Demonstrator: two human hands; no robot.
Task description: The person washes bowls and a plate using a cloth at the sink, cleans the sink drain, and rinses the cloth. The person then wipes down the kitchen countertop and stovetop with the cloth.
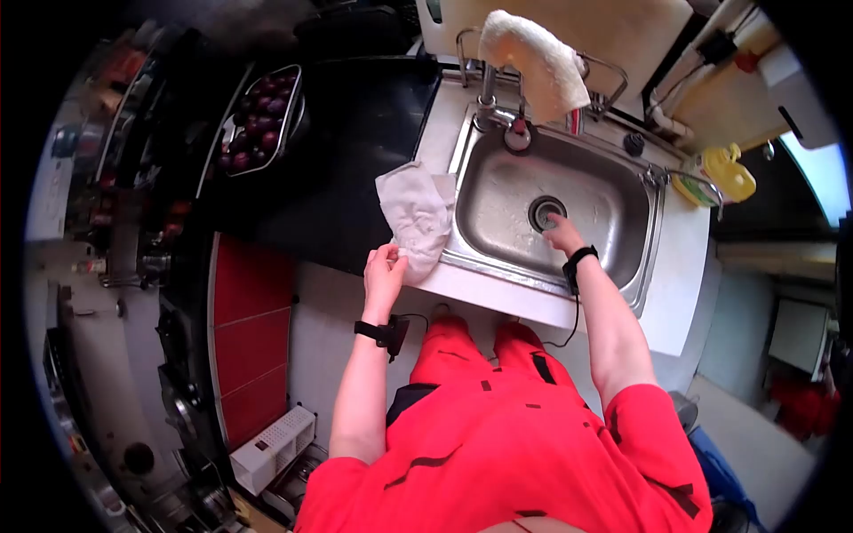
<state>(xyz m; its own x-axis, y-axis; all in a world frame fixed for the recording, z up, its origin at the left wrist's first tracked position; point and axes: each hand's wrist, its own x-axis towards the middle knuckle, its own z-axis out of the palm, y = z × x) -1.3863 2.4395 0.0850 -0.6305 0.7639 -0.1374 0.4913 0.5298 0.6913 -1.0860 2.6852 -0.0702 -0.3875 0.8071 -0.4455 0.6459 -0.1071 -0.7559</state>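
Observation:
My left hand (384, 275) is at the front edge of the counter, its fingers pinching the lower edge of a crumpled white cloth (416, 216). The cloth lies across the counter beside the sink's left rim. Inside the stainless steel sink (498, 191), my right hand (562, 235) reaches down to the round drain (544, 211). Its fingers are drawn together over the drain's edge; whatever they hold, if anything, is too small to make out. Both wrists wear black straps.
A chrome faucet (486, 111) rises behind the sink, near a hanging white towel (535, 67). At the right stands a yellow bottle (720, 175). A tray of dark purple fruit (264, 124) sits by the black counter (351, 133). A cable hangs from my right wrist.

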